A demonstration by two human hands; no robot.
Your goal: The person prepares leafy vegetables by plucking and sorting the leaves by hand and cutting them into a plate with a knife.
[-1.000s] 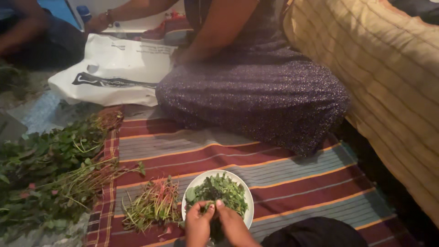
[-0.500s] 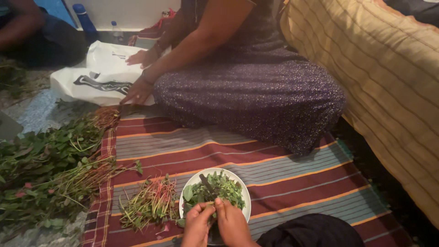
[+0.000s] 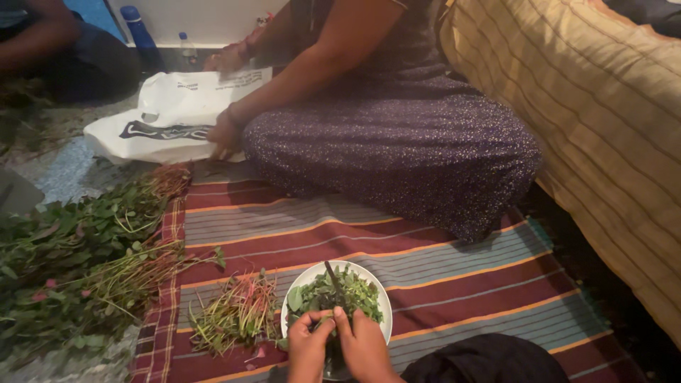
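Floor level, dim light. The person sits at the near edge of a striped mat (image 3: 454, 284), maroon with grey and orange bands. Both hands meet over a white bowl (image 3: 379, 301) of picked green leaves (image 3: 355, 291).

Left hand (image 3: 308, 349): fingers curled, tips pinched on a leafy sprig (image 3: 323, 320) just above the bowl's near rim. Right hand (image 3: 362, 346): thumb and forefinger pressed together on the same sprig, touching the left hand's fingertips. Both hands grip it, knuckles close together. A dark stem (image 3: 333, 278) sticks up out of the leaves, tilted.

Just left of the bowl, on the mat, a small heap of stripped stalks (image 3: 237, 315), reddish and pale green. Further left, spilling off the mat's edge, a big pile of leafy plants (image 3: 78, 262) with roots and a few pink bits.

Across the mat sits a second person in a dark speckled skirt (image 3: 397, 142), one hand (image 3: 225, 135) resting on a white plastic bag (image 3: 170, 117) on the floor. A blue bottle (image 3: 138, 28) stands behind the bag. To the right, a tan striped cushion (image 3: 603, 106). Dark cloth (image 3: 489, 360) at the bottom edge, just right of the bowl.
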